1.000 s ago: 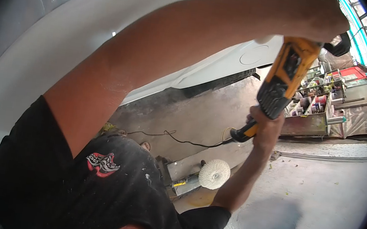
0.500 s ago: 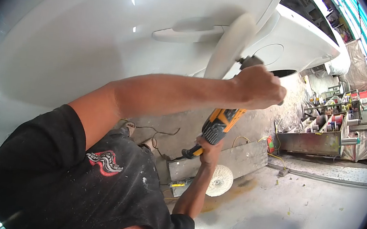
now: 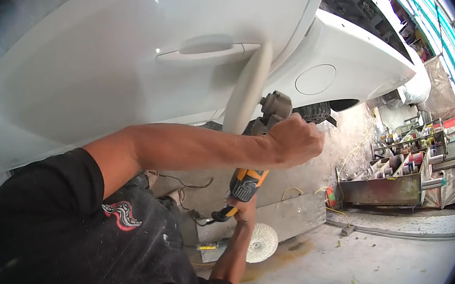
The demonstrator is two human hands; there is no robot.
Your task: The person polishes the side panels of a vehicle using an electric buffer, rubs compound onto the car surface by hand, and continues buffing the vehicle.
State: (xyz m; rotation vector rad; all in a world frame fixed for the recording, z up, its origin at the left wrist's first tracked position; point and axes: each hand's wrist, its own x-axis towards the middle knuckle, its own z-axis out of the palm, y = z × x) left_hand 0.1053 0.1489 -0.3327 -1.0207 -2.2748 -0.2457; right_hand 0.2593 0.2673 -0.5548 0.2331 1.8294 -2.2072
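Note:
My left hand point(image 3: 296, 142) is closed at the front of a yellow and black power polisher point(image 3: 246, 183), beside its grey metal head. My right hand point(image 3: 244, 208) grips the rear handle, lower in the view. The white round pad point(image 3: 248, 90) stands edge-on beside a white car door point(image 3: 108, 46), close to the door handle point(image 3: 207, 56). Whether the pad touches the panel cannot be made out. Behind my right forearm, a second white fluffy pad point(image 3: 263, 244) lies at a grey board point(image 3: 292, 215).
The car's rear fender point(image 3: 359, 61) and a wheel point(image 3: 315, 112) are beyond the polisher. At the right stands a metal rack point(image 3: 385, 188) holding cans and bottles. A dark cord point(image 3: 184, 183) and a yellow cable point(image 3: 341, 169) run over the floor near my feet.
From high at the right, both hands have brought the polisher down and leftward to the door. More of the door and fender shows. The pad, blurred half a second ago, now looks sharper.

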